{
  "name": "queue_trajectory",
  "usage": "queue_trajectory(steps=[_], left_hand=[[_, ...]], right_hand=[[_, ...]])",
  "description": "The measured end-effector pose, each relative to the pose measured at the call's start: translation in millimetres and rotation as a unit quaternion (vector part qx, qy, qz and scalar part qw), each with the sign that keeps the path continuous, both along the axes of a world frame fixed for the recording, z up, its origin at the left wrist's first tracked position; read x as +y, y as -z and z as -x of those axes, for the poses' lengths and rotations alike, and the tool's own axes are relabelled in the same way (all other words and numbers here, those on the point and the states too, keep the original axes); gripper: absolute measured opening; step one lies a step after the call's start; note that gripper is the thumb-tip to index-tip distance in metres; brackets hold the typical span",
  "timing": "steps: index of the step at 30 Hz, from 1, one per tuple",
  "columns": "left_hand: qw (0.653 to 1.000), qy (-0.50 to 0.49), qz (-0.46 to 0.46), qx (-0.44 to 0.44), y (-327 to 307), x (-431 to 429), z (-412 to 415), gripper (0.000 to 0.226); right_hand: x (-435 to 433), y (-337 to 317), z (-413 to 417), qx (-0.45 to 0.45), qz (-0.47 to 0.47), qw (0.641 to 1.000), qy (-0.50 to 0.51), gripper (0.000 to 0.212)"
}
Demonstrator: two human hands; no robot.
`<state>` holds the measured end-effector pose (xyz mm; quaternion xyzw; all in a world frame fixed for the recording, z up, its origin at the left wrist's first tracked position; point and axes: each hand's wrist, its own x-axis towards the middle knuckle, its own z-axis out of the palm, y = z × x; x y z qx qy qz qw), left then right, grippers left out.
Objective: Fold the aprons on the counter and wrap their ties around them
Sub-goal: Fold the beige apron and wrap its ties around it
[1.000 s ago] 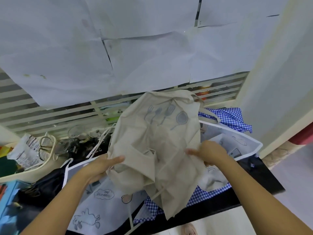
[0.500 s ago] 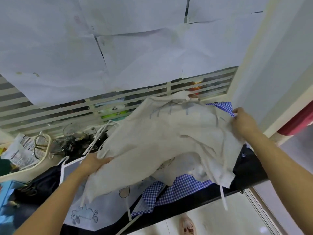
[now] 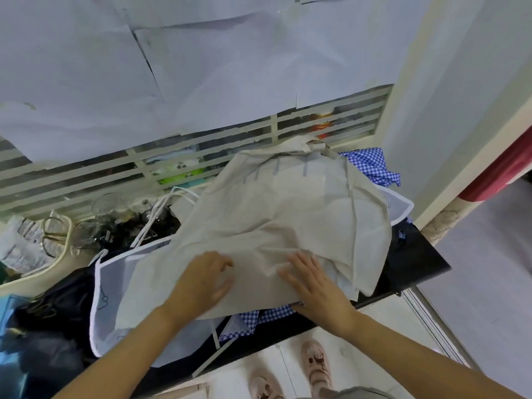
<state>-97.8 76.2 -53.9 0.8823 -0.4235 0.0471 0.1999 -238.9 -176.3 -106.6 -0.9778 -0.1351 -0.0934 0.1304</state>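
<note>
Fingers (image 3: 293, 262) of both hands splayed flat, gripping nothing. Beige apron (image 3: 288, 223), aloft half a second ago, now spread over other aprons on worktop (image 3: 417, 260). I judge folding can begin.

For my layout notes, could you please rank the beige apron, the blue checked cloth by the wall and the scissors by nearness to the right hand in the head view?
1. Beige apron: right under the right hand.
2. Blue checked cloth: far right, by the wall.
3. Scissors: far left, in the cream tray.
</note>
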Motion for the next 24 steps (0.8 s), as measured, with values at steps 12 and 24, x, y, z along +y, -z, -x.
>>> queue_trajectory(steps=[12,24], left_hand=[[0.993,-0.056,-0.1,-0.001,35.4,-3.1,2.3,0.064],[0.998,-0.025,0.054,0.01,-135.2,-45.6,-61.5,0.054]], right_hand=[[-18.9,-76.2,-38.9,-0.036,-0.141,0.977,0.156,0.04],[-87.1,-199.0,-54.4,-0.064,-0.401,0.889,0.212,0.025]])
